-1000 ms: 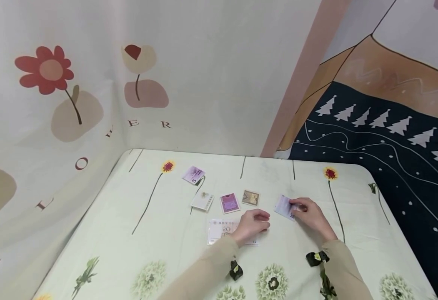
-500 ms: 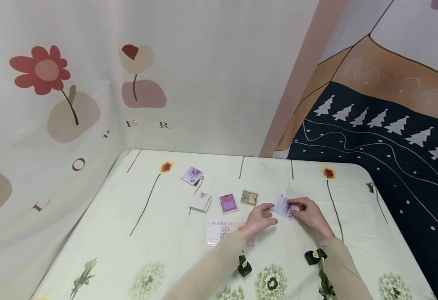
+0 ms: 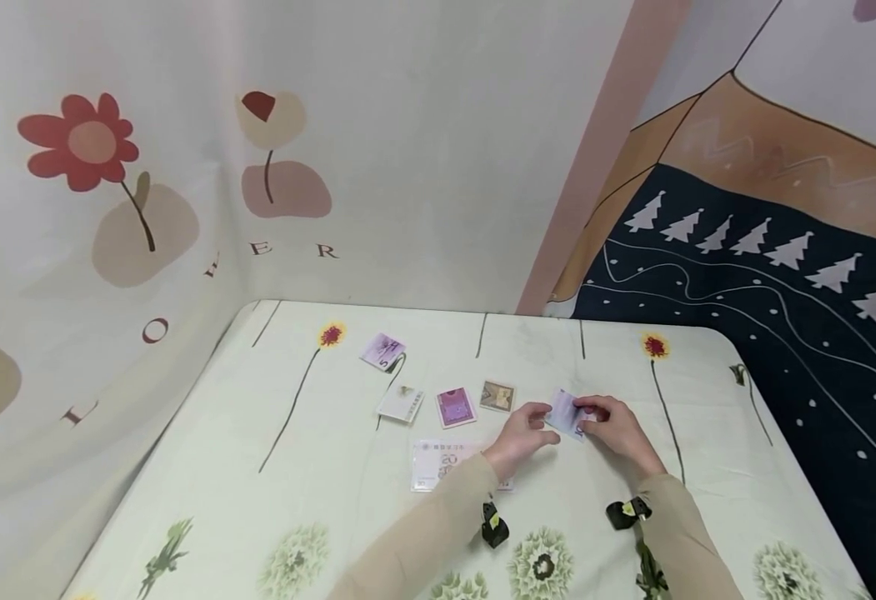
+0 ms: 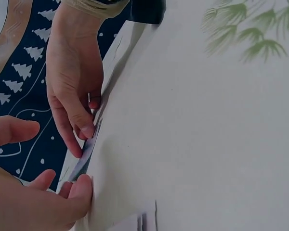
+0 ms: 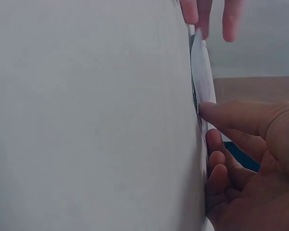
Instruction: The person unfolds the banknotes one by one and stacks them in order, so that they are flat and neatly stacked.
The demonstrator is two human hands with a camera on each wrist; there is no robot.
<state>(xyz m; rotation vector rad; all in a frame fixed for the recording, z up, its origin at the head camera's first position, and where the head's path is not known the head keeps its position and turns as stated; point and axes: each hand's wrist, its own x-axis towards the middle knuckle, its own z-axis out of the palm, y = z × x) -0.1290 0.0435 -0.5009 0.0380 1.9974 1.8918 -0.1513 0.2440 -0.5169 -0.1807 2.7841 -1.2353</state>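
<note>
Banknote pinched by right hand, left hand spread at its eight o'clock; four notes seem folded, flat note remaining.

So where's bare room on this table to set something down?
The table looks free between its left edge and the whitish note, and right of the right hand. The middle is crowded with paper notes and the left hand.

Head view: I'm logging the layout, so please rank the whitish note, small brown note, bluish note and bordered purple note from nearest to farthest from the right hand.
From the right hand:
1. Bluish note, pinched in its fingertips.
2. Small brown note, to the left.
3. Bordered purple note, left of the brown one.
4. Whitish note, farthest left of these.
</note>
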